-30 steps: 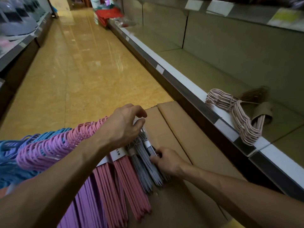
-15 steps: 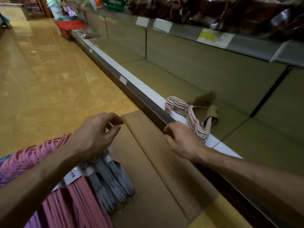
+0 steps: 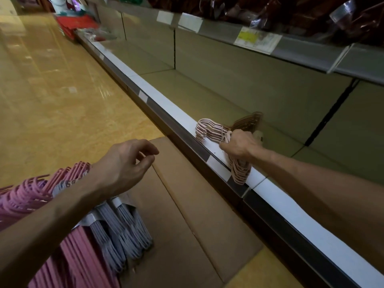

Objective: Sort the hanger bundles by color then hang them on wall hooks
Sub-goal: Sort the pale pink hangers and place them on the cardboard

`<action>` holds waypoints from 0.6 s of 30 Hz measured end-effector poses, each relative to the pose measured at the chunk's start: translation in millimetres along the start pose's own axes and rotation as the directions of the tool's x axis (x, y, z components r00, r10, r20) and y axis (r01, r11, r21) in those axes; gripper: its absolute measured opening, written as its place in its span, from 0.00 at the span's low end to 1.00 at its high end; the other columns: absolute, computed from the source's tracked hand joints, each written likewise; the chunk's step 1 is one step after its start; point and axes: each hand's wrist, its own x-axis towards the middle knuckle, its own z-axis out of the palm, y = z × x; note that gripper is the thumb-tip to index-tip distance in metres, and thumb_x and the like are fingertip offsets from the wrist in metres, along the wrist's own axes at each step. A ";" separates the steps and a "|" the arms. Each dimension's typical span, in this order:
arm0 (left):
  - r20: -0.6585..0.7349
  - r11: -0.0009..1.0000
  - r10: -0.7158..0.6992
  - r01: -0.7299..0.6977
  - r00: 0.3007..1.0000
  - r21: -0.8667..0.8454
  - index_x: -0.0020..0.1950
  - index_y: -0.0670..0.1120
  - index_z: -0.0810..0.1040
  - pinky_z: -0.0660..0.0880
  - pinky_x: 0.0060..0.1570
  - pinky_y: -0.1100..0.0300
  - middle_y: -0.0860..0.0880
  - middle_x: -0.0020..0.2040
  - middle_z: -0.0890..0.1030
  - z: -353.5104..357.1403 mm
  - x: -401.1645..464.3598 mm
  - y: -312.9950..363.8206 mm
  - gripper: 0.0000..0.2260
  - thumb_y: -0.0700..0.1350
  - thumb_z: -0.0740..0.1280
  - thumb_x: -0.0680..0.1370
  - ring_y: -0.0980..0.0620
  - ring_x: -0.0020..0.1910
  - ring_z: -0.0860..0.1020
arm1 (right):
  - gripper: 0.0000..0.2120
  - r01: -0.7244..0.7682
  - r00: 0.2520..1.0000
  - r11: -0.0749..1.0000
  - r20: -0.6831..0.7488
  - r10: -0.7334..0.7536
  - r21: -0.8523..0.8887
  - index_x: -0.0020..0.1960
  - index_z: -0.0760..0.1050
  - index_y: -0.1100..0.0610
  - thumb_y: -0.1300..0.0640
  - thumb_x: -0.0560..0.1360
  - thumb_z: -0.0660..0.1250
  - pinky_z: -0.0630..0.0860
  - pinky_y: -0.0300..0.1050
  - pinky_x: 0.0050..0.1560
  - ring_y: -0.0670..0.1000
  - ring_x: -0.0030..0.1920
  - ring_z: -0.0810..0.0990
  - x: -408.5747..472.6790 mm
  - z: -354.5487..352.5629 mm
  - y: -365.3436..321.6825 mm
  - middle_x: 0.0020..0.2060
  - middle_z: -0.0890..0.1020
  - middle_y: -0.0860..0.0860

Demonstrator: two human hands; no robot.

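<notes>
A pale pink hanger bundle point(image 3: 209, 130) lies on the front edge of the low shelf point(image 3: 170, 104). My right hand point(image 3: 241, 145) grips its middle, fingers curled over the wires. My left hand point(image 3: 124, 163) hovers above the cardboard box point(image 3: 187, 204) with fingers loosely curled, holding nothing. Grey hanger bundles point(image 3: 124, 231) with paper bands lie on the box under my left forearm. Beside them are darker pink bundles point(image 3: 83, 262), and pink hooks point(image 3: 31, 196) stick up at the far left.
The shelf runs diagonally from upper left to lower right, with a white price rail. An upper shelf point(image 3: 301, 50) with price labels and dark wrapped goods overhangs it. Yellow tiled aisle floor point(image 3: 52, 90) stretches to the left. Red baskets point(image 3: 74, 23) stand far down the aisle.
My right hand left the grey bundles, crossed to the shelf and took hold of the pale pink bundle. My left hand lifted off the grey bundles. The camera turned toward the shelf.
</notes>
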 end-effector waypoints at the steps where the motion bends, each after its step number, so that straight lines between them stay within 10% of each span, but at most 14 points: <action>1: 0.005 1.000 -0.003 0.003 1.000 -0.001 0.62 0.50 0.77 0.72 0.45 0.68 0.52 0.56 0.79 1.8 0.2 0.4 0.10 0.45 0.62 0.82 0.57 0.51 0.77 | 0.08 -0.012 1.000 1.000 0.016 0.012 -0.012 0.41 0.74 0.61 0.58 0.77 0.64 0.80 0.46 0.37 0.54 0.37 0.79 3.7 1.1 -2.6 0.42 0.80 0.57; 8: 0.010 0.999 -0.007 0.008 1.000 -0.033 0.61 0.49 0.78 0.75 0.48 0.66 0.52 0.56 0.80 8.3 -2.3 4.5 0.10 0.44 0.63 0.82 0.58 0.52 0.77 | 0.03 -0.077 0.997 0.996 0.024 0.078 -0.044 0.48 0.72 0.59 0.62 0.75 0.62 0.81 0.53 0.54 0.60 0.52 0.81 15.1 18.2 -10.8 0.49 0.78 0.57; 18: -0.005 1.000 -0.011 0.011 1.000 -0.003 0.61 0.50 0.78 0.73 0.44 0.69 0.53 0.55 0.79 -8.4 -18.3 3.8 0.10 0.45 0.63 0.82 0.59 0.50 0.77 | 0.03 -0.131 0.987 0.991 -0.095 0.129 -0.015 0.47 0.70 0.58 0.64 0.78 0.63 0.78 0.53 0.52 0.60 0.51 0.79 8.1 24.6 11.2 0.48 0.77 0.56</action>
